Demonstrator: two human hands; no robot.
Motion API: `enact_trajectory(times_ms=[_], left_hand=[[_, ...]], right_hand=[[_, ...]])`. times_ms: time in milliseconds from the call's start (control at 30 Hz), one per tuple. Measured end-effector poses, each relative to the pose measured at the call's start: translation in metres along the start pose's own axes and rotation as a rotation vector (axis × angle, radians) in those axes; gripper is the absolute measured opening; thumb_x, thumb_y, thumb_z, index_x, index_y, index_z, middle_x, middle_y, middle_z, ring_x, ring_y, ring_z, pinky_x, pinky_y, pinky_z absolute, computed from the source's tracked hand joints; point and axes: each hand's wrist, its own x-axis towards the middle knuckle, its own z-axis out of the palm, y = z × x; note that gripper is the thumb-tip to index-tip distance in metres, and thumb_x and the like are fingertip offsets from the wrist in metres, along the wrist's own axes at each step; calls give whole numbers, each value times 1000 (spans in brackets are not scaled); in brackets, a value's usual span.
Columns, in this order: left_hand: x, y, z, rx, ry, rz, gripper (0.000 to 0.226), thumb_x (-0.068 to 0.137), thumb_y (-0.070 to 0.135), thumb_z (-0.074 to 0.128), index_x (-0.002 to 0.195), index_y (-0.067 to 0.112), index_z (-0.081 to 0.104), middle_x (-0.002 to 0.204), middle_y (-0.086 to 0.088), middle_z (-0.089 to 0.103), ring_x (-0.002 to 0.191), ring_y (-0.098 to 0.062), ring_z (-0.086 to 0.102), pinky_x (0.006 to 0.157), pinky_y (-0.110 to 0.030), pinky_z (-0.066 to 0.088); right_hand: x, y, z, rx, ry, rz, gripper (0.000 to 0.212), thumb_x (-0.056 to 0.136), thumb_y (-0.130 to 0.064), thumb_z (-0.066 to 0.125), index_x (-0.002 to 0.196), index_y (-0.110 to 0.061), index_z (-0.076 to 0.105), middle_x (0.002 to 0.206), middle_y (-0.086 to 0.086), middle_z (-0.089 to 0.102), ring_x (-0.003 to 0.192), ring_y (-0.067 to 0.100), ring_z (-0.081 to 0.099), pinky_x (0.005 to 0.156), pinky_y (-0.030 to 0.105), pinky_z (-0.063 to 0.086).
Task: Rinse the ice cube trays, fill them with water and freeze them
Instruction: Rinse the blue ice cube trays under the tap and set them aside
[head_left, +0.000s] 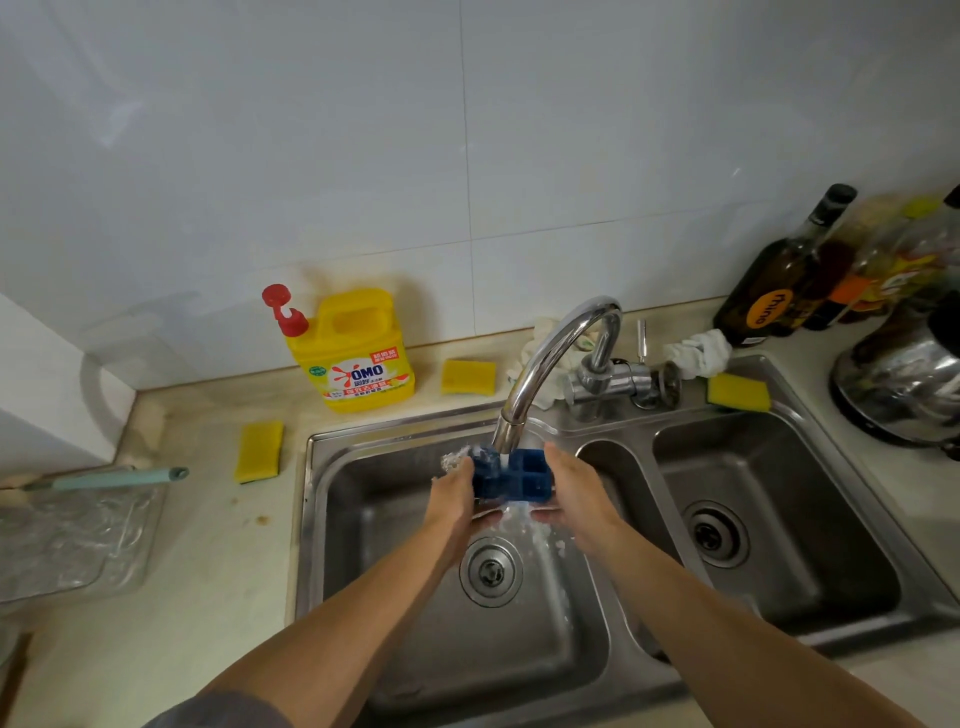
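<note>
At a white-tiled kitchen sink (322, 519), my left hand (453, 493) and right hand (574, 488) grip the blue ice cube tray (519, 475) by its ends, long axis spanning between them, under the running faucet (550, 364).

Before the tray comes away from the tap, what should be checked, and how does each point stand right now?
1. Water from the faucet lands on the blue ice cube tray: ok.
2. Tray held at both ends, by the left hand and the right hand: ok.
3. Tray over the left basin, so runoff falls inside: ok.
4. Drain letting water through, no pooling seen: ok.
5. Every compartment rinsed: cannot tell; spout and splash hide the tray's left part.
</note>
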Motion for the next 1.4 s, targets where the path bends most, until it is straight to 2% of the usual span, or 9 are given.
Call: enact_trajectory(times_ms=[133, 300, 433, 600, 767, 867, 1033, 1200, 1400], left_hand=[[-2, -1, 3, 19, -54, 4, 32, 106, 38, 45, 117, 14, 64, 109, -13, 73, 90, -26, 76, 68, -35, 60], [-5, 1, -6, 70, 14, 96, 37, 108, 40, 38, 114, 15, 65, 104, -12, 74, 94, -25, 72, 64, -28, 58], [-10, 0, -8, 182, -95, 131, 40, 108, 41, 38, 115, 16, 69, 104, -9, 76, 94, -22, 74, 67, -28, 58], [-13, -12, -18, 325, -167, 100, 34, 108, 42, 40, 114, 21, 66, 108, -8, 73, 99, -22, 72, 79, -34, 61], [-11, -26, -31, 482, -141, 100, 25, 105, 34, 50, 114, 17, 66, 106, -13, 70, 90, -23, 68, 71, -30, 55], [-10, -34, -36, 606, -85, 96, 20, 105, 32, 50, 103, 18, 64, 105, -12, 70, 92, -24, 70, 73, -31, 56], [-11, -41, -32, 863, -7, 207, 33, 103, 28, 51, 95, 1, 70, 96, -19, 73, 87, -26, 69, 81, -40, 55], [-19, -45, -13, 998, -92, 255, 23, 103, 25, 51, 87, 15, 64, 90, -6, 68, 85, -23, 66, 80, -34, 51], [-35, -43, 26, 1078, -198, 411, 26, 105, 23, 48, 91, 8, 65, 84, -8, 61, 75, -16, 55, 65, -25, 41]], right_hand=[[0, 3, -6, -39, 5, -14, 29, 107, -45, 40, 103, -27, 62, 109, 7, 68, 100, 24, 68, 85, 45, 62], [-8, 0, -6, 8, -96, 46, 44, 106, -53, 40, 120, -17, 63, 109, 16, 71, 88, 32, 75, 65, 37, 61], [-16, 8, -19, 115, -203, 223, 57, 104, -60, 38, 124, -12, 61, 108, 27, 72, 77, 35, 72, 62, 38, 58], [-22, 13, -27, 154, -203, 211, 45, 102, -47, 54, 119, -7, 63, 103, 26, 70, 74, 29, 69, 59, 35, 58], [-26, 25, -33, -254, -93, -15, 27, 91, -35, 71, 109, -15, 68, 101, 10, 72, 83, 25, 72, 71, 41, 64], [-33, 34, -43, -640, 6, -270, 21, 84, -37, 72, 100, -25, 66, 95, -5, 69, 86, 12, 67, 74, 34, 58], [-42, 47, -61, -847, 72, -458, 37, 85, -41, 69, 118, -28, 58, 119, -5, 48, 92, 8, 56, 76, 15, 44], [-61, 52, -81, -840, 179, -527, 45, 88, -36, 72, 129, -24, 59, 127, -7, 44, 105, 7, 50, 98, 26, 46], [-84, -4, -130, -626, 477, -868, 40, 86, -32, 73, 122, -24, 59, 127, -4, 46, 109, 8, 53, 90, 19, 50]])
